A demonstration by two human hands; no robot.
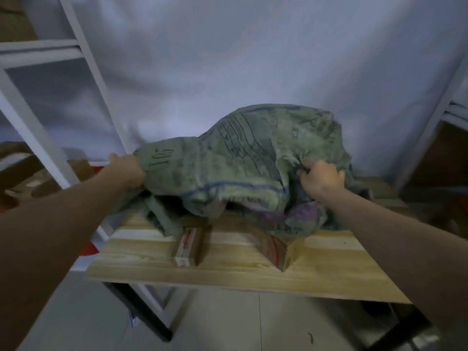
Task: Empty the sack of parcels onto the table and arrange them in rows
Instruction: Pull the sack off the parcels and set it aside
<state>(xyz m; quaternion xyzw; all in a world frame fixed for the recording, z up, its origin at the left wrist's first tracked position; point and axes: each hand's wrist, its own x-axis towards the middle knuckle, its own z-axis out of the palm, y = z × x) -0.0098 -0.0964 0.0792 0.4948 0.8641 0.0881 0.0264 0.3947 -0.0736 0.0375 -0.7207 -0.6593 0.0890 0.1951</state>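
A green woven sack (243, 158) is held over the far half of a pale wooden table (316, 269), its bulk humped up toward the far right and its long axis running roughly left to right across the tabletop. Its mouth is turned toward the near edge, with the blue-striped hem sagging open above the boards. The left end of the sack is gripped by the left hand (128, 171), the fingers being curled into the cloth beside a dark printed number. The right side is gripped by the right hand (321, 177), a bunch of fabric being pinched in the closed fingers near the sack's crumpled upper edge. Both forearms are stretched forward from the near corners of the view.

Two parcels are seen lying on the table under the sack's mouth: a brown taped box (187, 245) whose long axis points from the near edge toward the sack, and a second brown parcel (272, 248) set at an angle just to its right, partly covered by the hem. Something purple is glimpsed inside the opening, though what it is cannot be told.

A white metal rack (43, 54) stands at the left, and a pale sheet (228, 59) hangs behind the table
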